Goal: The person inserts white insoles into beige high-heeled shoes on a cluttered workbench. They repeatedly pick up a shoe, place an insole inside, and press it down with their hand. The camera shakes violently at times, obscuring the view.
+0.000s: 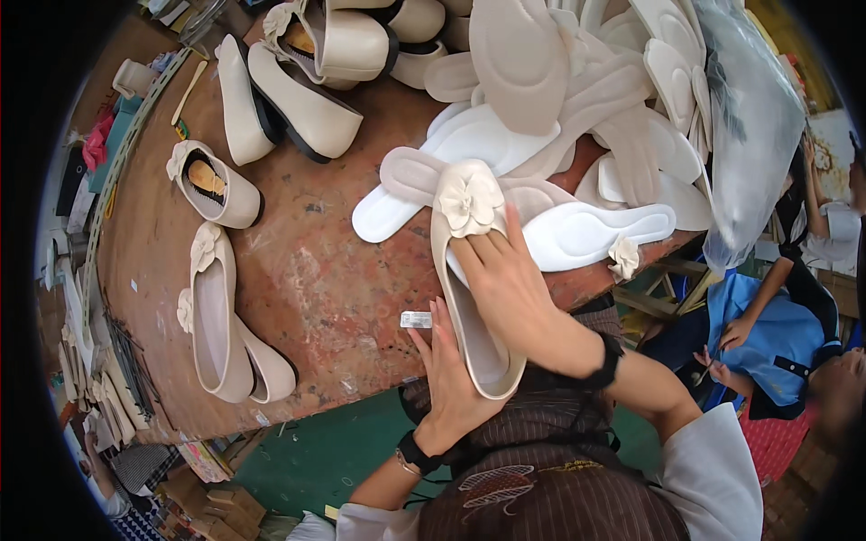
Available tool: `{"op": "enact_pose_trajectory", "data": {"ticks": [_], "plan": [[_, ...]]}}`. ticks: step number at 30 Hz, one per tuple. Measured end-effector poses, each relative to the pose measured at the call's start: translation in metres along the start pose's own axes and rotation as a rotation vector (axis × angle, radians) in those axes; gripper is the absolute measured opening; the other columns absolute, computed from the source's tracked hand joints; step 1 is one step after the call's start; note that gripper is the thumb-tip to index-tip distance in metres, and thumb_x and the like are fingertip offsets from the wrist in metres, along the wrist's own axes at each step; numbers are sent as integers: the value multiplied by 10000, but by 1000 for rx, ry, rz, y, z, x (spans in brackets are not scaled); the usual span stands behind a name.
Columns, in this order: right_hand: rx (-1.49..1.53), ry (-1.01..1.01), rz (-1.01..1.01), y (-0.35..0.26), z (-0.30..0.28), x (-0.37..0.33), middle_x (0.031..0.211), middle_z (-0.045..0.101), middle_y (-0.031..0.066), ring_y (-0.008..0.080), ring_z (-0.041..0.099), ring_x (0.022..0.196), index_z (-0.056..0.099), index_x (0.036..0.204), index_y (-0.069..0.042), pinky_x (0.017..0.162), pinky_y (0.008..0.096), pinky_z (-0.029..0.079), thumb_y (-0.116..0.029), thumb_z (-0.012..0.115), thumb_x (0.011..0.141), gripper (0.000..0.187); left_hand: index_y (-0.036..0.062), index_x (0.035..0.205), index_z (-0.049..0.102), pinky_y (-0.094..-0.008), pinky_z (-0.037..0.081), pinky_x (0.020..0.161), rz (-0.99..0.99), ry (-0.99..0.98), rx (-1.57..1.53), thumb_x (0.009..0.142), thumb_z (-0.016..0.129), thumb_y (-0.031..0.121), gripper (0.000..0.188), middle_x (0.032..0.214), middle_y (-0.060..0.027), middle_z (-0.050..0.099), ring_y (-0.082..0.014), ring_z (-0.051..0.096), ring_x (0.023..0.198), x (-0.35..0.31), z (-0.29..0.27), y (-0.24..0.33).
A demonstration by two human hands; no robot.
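A cream flat shoe (469, 317) with a fabric flower (471, 202) on its toe is between my hands at the table's near edge. My left hand (453, 383) is closed around the heel end from the left. A small silvery label (416, 319) shows at its fingertips; whether it is pinched or only touching, I cannot tell. My right hand (521, 293) reaches into the shoe's opening, fingers toward the toe and partly hidden inside, with one finger along the outer right side. White and beige insoles (600, 233) lie just beyond the toe.
Other cream shoes (216, 316) stand at the left and far side of the brown table (316, 261). Insoles (519, 63) are heaped at the far right beside a clear plastic bag (753, 126). A loose flower (624, 257) lies near the right edge. A person in blue (758, 316) sits at right.
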State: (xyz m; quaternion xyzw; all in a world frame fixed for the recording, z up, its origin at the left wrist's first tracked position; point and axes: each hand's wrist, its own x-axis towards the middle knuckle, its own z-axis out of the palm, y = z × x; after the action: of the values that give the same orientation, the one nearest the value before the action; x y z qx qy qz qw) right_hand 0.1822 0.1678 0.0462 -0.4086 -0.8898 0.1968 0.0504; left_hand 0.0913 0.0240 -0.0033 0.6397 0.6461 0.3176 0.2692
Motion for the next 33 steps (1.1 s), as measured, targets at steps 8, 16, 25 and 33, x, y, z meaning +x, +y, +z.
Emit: {"op": "enact_pose_trajectory", "data": {"ticks": [8, 16, 25, 33], "plan": [[-262, 43, -17, -2, 1, 10, 1139, 609, 245, 319, 601, 1092, 462, 1296, 161, 1166, 501, 237, -134, 510, 844, 541, -136, 1476, -9, -629, -67, 1141, -138, -175, 150, 654, 802, 563, 1350, 1541, -360, 88, -472, 30, 1466, 10, -7, 11], [-163, 62, -7, -11, 10, -19, 1352, 379, 454, 523, 401, 1309, 378, 1297, 256, 1154, 552, 225, -140, 507, 847, 614, -95, 1497, -18, -621, -61, 1139, -144, -132, 72, 643, 774, 613, 1363, 1553, -350, 56, -491, -12, 1461, 4, -2, 4], [-178, 128, 35, -22, 17, -26, 1380, 421, 351, 472, 416, 1307, 369, 1345, 196, 1162, 538, 203, -243, 507, 871, 660, -122, 1457, -161, -640, -71, 1131, -95, -130, 142, 659, 809, 547, 1423, 1553, -347, 94, -498, 53, 1458, 7, -8, 6], [-424, 131, 4, -2, 16, 19, 1327, 505, 283, 425, 461, 1286, 486, 1291, 144, 1163, 587, 154, -223, 554, 827, 595, -121, 1481, 75, -587, -3, 1168, -157, -108, 155, 636, 809, 454, 1258, 1511, -357, 177, -493, 94, 1444, 9, -7, 14]]}}
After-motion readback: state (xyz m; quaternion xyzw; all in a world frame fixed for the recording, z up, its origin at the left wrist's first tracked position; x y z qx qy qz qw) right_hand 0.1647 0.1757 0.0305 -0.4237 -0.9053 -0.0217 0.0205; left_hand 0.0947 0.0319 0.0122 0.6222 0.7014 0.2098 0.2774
